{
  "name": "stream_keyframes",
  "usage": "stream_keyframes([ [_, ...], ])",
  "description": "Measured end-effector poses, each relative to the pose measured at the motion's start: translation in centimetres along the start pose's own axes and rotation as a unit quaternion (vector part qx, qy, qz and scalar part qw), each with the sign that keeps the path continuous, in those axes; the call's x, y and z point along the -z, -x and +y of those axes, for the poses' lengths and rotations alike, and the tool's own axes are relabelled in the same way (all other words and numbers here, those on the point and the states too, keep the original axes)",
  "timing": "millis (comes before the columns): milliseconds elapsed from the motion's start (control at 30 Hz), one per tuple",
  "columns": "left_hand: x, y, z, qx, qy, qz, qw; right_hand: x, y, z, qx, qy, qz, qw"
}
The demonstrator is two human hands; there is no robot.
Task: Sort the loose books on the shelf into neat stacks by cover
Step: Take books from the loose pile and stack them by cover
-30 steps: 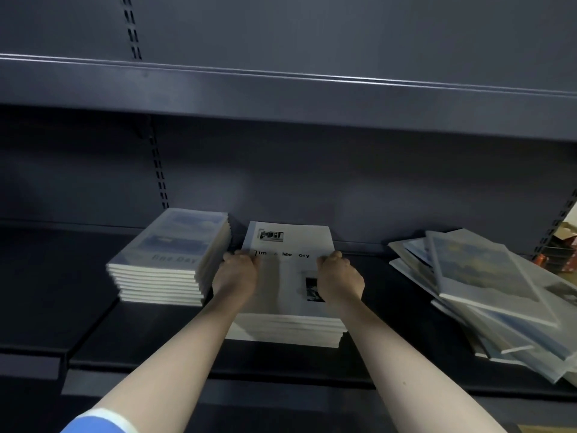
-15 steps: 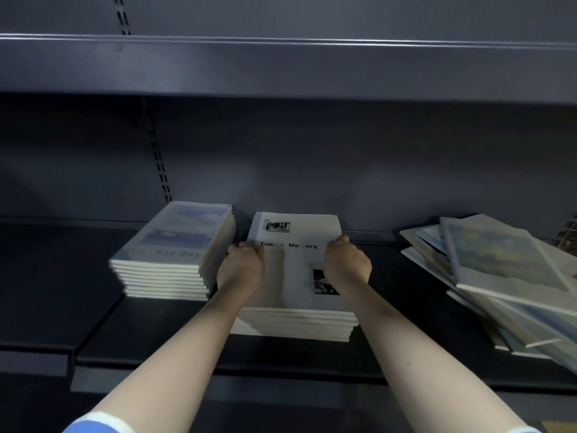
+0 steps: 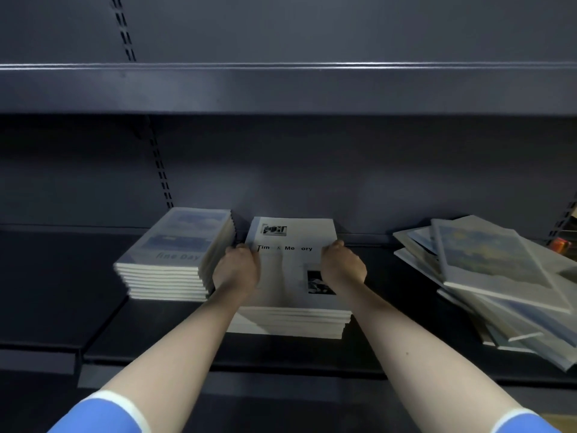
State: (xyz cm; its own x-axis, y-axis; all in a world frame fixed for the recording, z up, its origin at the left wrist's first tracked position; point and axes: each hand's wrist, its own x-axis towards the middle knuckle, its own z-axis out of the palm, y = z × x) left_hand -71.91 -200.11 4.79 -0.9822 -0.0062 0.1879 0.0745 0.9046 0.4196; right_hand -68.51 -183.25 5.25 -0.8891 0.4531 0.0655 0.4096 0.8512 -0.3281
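Both the left hand (image 3: 237, 270) and right hand (image 3: 342, 266) curl over the side edges of the white "Time & Memory" paperback stack (image 3: 292, 320). Uneven squeezing could skew its lower books, or nudge the neighbouring blue-covered "Fine Day" stack (image 3: 175, 270).

Both bare forearms reach forward, converging toward twelve o'clock. The left hand (image 3: 237, 270) and right hand (image 3: 342, 267) lie knuckles-up, level with each other, fingers curled downward.

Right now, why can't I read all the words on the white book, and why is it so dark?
Head view: glare washes out letters in the title on the white book; the shelf above shades the dim recess; the loose pile at the right edge looks soft and stretched by the wide lens.
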Motion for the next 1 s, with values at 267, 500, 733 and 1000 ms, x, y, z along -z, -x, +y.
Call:
stream_keyframes([
  [267, 0.8, 0.6, 1.7, 0.047, 0.023, -0.051, 0.997, 1.1, 0.1, 1.1, 0.013, -0.095, -0.085, 0.992],
  [500, 2.0, 1.5, 3.8, 0.049, 0.008, -0.084, 0.995, 2.1, 0.0, 1.5, 0.039, -0.126, -0.135, 0.982],
  [733, 4.3, 2.1, 9.2, -0.035, 0.016, -0.058, 0.998, 7.7, 0.1, 3.9, 0.085, -0.017, -0.014, 0.996],
  [1000, 2.1, 3.6, 16.1, -0.095, 0.041, -0.077, 0.992, 11.3, -0.6, 12.3, 0.018, 0.028, 0.038, 0.999],
])
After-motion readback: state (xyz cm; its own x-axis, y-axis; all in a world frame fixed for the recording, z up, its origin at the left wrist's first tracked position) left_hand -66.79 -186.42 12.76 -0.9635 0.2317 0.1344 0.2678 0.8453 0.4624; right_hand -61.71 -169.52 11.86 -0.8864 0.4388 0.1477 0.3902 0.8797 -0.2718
